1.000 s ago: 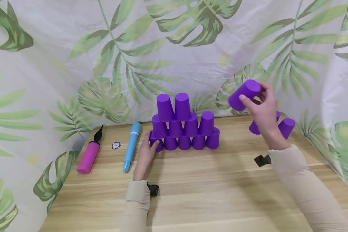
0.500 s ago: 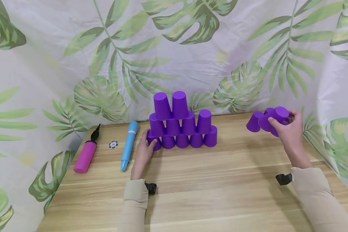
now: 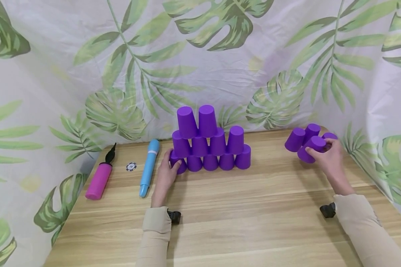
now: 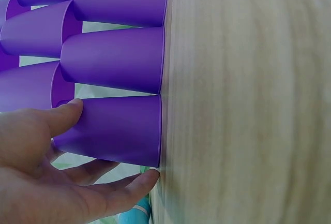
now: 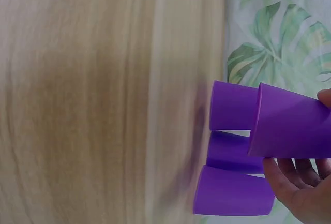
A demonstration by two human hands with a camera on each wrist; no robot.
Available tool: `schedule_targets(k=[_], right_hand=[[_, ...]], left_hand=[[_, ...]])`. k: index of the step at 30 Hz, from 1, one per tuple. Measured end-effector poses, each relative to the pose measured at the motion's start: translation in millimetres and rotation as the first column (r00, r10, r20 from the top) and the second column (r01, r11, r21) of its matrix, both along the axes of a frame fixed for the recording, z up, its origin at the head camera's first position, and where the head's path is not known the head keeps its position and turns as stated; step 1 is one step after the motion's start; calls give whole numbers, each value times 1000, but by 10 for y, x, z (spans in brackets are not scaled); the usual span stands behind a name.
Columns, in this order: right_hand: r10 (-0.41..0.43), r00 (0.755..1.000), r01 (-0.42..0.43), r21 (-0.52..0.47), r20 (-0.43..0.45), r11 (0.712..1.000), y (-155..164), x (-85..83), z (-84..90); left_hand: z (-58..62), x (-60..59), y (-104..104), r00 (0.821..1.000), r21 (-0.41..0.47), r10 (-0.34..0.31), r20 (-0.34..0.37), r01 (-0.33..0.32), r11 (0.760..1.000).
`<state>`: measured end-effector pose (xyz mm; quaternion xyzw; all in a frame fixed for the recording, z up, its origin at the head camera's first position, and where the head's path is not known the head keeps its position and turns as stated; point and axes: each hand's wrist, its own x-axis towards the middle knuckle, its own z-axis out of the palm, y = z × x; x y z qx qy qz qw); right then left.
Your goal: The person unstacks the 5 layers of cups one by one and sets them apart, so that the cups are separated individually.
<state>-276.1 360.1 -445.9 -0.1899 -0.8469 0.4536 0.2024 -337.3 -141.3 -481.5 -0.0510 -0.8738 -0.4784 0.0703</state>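
Purple cups stand upside down in a stacked wall (image 3: 200,144) in the head view, several in each of the lower two rows and two on top. My left hand (image 3: 166,174) holds the bottom row's leftmost cup (image 4: 111,131), thumb on its near side and fingers round the outer side. At the right, my right hand (image 3: 331,157) grips another purple cup (image 3: 309,150), base up. The right wrist view shows this cup's rim raised above the tabletop. Three loose cups stand about it: one to its left (image 3: 294,139), one behind (image 3: 312,130) and one partly hidden by the hand (image 3: 329,136).
A pink hand pump (image 3: 99,181) with a black nozzle, a poker chip (image 3: 131,166) and a light blue tube (image 3: 149,168) lie on the wooden table (image 3: 227,222) left of the wall. A leaf-printed cloth (image 3: 234,74) hangs along the table's back edge.
My right hand has carried its cup right and down from above the table to the loose cups, and the cup has come more upright. My left hand stays at the bottom left cup.
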Motion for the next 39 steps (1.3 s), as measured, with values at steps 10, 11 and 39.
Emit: schedule_targets(k=[10,11,39], right_hand=[[35,999,-35,18,11,999,53,-49,-113],[39,999,-39,18,15,999,58,-49,-121],[41,999,-42,45,25,998,101,-140,-251]], left_hand=[[-3,7,-1,1000,-4,8,3,-8,1000],[-7,7,-2,1000,-4,9,1,-9,1000],[-17,18,-1,1000,7,7,-27,-7,1000]])
